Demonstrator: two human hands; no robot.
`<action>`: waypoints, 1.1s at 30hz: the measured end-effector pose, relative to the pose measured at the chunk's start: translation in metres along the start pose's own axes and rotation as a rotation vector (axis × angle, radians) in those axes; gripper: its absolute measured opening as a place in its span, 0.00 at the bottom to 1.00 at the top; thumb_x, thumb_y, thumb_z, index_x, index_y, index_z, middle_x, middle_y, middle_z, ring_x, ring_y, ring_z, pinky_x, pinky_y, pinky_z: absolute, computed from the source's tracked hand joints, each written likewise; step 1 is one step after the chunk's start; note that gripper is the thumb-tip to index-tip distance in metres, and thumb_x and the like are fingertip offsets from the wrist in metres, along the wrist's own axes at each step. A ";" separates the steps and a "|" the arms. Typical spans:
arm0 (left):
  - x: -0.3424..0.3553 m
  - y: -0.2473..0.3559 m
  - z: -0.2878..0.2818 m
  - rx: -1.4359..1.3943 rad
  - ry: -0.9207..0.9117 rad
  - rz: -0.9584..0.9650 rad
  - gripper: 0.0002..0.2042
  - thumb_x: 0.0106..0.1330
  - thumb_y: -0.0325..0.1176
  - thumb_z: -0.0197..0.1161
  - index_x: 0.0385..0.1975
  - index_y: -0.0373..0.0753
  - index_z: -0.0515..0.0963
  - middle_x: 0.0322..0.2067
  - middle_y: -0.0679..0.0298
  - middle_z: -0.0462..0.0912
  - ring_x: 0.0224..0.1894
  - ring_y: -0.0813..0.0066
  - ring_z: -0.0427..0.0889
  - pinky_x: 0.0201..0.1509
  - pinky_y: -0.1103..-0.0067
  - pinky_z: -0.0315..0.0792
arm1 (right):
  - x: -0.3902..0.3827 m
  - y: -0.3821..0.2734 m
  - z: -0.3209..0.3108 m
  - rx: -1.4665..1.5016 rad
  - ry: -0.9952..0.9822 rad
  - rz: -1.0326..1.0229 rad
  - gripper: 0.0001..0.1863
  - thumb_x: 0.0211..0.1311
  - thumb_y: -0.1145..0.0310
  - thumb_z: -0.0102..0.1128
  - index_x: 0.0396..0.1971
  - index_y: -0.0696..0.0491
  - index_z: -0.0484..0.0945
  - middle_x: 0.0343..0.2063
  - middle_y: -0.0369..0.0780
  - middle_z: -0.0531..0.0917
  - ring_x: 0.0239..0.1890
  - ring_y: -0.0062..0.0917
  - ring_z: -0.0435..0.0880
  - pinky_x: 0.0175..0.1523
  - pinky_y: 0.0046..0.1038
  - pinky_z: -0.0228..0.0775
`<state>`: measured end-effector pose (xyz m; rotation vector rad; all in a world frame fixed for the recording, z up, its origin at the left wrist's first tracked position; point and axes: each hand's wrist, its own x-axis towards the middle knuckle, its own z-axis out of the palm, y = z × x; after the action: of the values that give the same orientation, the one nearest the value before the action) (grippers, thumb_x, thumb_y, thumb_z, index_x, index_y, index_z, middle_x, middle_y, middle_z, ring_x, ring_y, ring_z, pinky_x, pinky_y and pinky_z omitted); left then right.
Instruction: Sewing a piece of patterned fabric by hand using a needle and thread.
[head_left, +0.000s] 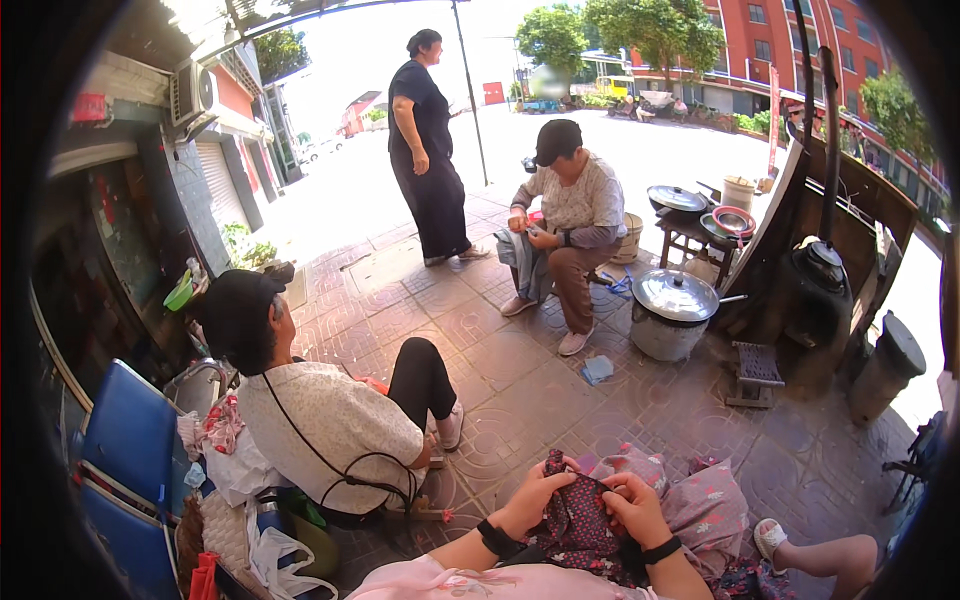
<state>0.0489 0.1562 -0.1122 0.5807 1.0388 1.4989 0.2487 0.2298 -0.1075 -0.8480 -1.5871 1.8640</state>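
My left hand (535,500) pinches a dark cloth (578,512) with a small reddish dotted pattern, thumb and fingers closed on its upper left part. Just across from it, my right hand (638,510) grips the same cloth at its right edge. Between the two hands the fabric is drawn up in front of my lap, and its lower part hangs in folds. Any small thing between my fingertips is too small to make out. Beside my right hand lies greyish-pink floral fabric (705,510).
A seated person (330,430) is close on my left, by blue chairs (125,430) and bags. Ahead, another person (578,200) sits handling grey cloth; a third (425,150) stands behind. A lidded pot (675,295), small stool (755,375) and stove (815,290) stand right. A sandalled foot (770,540) is nearby.
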 end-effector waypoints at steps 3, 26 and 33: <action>-0.004 0.003 -0.012 0.046 -0.027 -0.016 0.09 0.62 0.25 0.63 0.41 0.37 0.77 0.35 0.69 0.80 0.38 0.81 0.79 0.45 0.83 0.72 | -0.004 -0.004 0.002 -0.018 -0.006 0.008 0.11 0.63 0.73 0.62 0.45 0.52 0.78 0.21 0.31 0.78 0.22 0.12 0.75 0.23 0.16 0.66; 0.000 0.006 -0.010 0.290 -0.039 -0.122 0.11 0.70 0.35 0.61 0.44 0.35 0.83 0.35 0.71 0.84 0.36 0.84 0.80 0.40 0.85 0.72 | -0.004 -0.006 -0.003 -0.058 -0.017 -0.022 0.13 0.63 0.72 0.63 0.47 0.52 0.77 0.21 0.31 0.79 0.20 0.11 0.74 0.24 0.16 0.65; -0.015 0.007 -0.014 0.663 0.034 -0.099 0.12 0.70 0.38 0.62 0.38 0.34 0.83 0.27 0.73 0.81 0.29 0.86 0.76 0.31 0.83 0.69 | -0.020 -0.005 0.001 -0.038 -0.013 0.036 0.13 0.63 0.71 0.63 0.47 0.52 0.77 0.21 0.30 0.78 0.20 0.11 0.74 0.23 0.17 0.65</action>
<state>0.0372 0.1379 -0.1100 0.9467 1.5782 1.0618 0.2609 0.2150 -0.0998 -0.8889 -1.6300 1.8729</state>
